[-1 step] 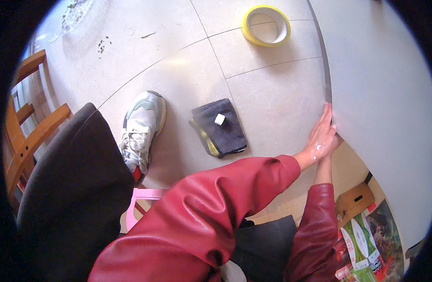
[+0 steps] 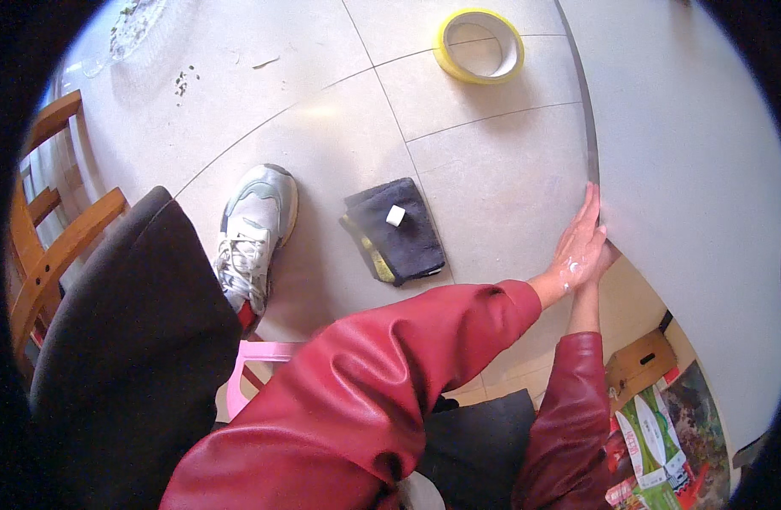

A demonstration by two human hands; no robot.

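My left hand (image 2: pixel 575 249) lies against the dark edge of a large pale grey panel (image 2: pixel 696 170) on the right. Its fingers stretch forward along that edge, and nothing shows in them. White smears mark the skin near the wrist. Just beneath it is my right hand (image 2: pixel 609 255), mostly covered by the left one, so its fingers are hidden. Both arms are in dark red leather-look sleeves (image 2: pixel 382 365). To the left of the hands, a folded dark grey cloth (image 2: pixel 405 246) with a yellow-green edge lies on the floor, a small white cube (image 2: pixel 395 215) on top.
A roll of yellow tape (image 2: pixel 441 55) rests on the tiled floor (image 2: pixel 501 178) farther off. My shoe (image 2: pixel 258 212) stands left of the cloth. Wooden chair parts (image 2: pixel 67 238) and a pink plastic piece (image 2: pixel 237 374) are at left. A wooden box (image 2: pixel 641 365) and colourful packages (image 2: pixel 650 442) sit lower right.
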